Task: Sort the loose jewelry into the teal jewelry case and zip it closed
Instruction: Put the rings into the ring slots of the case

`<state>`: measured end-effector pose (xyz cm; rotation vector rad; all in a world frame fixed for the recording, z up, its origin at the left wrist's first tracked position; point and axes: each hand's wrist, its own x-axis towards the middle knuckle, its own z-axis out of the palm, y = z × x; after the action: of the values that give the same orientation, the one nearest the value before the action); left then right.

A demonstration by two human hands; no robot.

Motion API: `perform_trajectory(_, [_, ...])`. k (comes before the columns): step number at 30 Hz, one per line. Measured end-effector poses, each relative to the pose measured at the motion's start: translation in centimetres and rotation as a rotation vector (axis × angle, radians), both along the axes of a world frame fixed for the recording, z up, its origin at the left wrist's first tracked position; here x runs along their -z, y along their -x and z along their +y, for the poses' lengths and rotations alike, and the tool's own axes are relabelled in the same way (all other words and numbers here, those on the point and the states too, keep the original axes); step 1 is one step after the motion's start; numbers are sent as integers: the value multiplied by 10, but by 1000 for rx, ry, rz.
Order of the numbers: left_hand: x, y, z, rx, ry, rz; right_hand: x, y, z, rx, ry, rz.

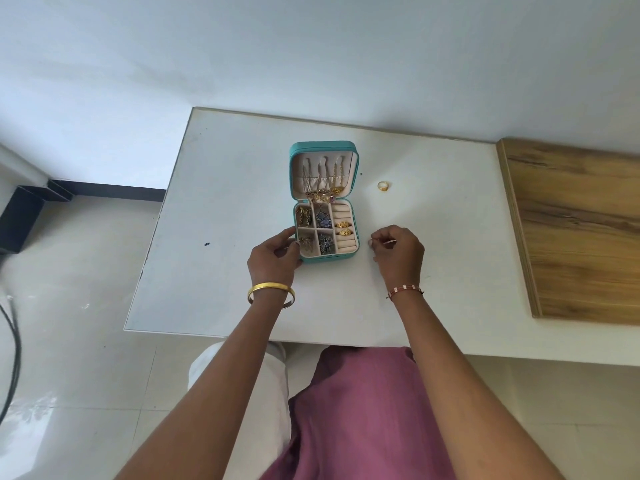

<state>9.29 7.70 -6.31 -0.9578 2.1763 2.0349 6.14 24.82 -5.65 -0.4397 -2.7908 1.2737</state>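
The teal jewelry case (pixel 323 202) lay open in the middle of the frame on the white surface (pixel 221 188), its lid propped back toward the top of the picture with chains hanging in it, its tray toward the person. The tray's four small compartments held dark and gold pieces, and two gold rings (pixel 344 228) sat in the ring rolls on its right side. One loose gold ring (pixel 382 185) remained on the surface, well apart from the case, toward the right of centre.

The left hand (pixel 275 252) rested against the tray's lower left corner, fingers curled round the edge, steadying it. The right hand (pixel 398 251) hovered just right of the case, its grip closed in a pinch on something thin and pale that was too small to identify.

The case looked light and likely to slide, so bracing a corner made sense. The loose ring would probably be hard, smooth and prone to roll or skid; a fingertip pinch across the band seemed the surest hold. The hanging chains could snag when the lid folds down, and the zipper would want the shell held firm.
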Motion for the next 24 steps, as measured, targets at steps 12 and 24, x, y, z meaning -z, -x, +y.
perform_trajectory(12, [3,0,-1,-9,-15,10,-23,0,-28,-278,54,78])
perform_trajectory(24, [4,-2,-1,14,28,24,-24,-6,-27,-518,-286,165])
